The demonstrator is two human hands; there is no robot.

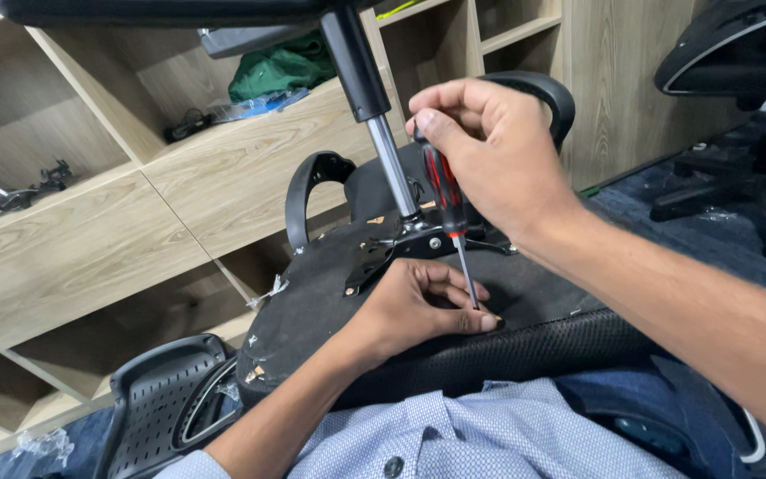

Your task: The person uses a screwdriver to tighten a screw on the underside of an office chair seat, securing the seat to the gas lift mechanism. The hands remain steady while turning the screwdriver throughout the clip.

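Note:
An upturned black office chair seat lies across my lap, its underside facing up. A metal mounting plate and the grey gas-lift column rise from its middle. My right hand is shut on a screwdriver with a red and black handle, held nearly upright with the tip down on the seat. My left hand rests on the seat beside the tip, fingers curled around the shaft's lower end; whether it pinches a screw is hidden.
A black chair armrest sticks up behind the seat. A perforated black chair back lies at lower left. Wooden shelving holding a green cloth stands behind. Another office chair is at right.

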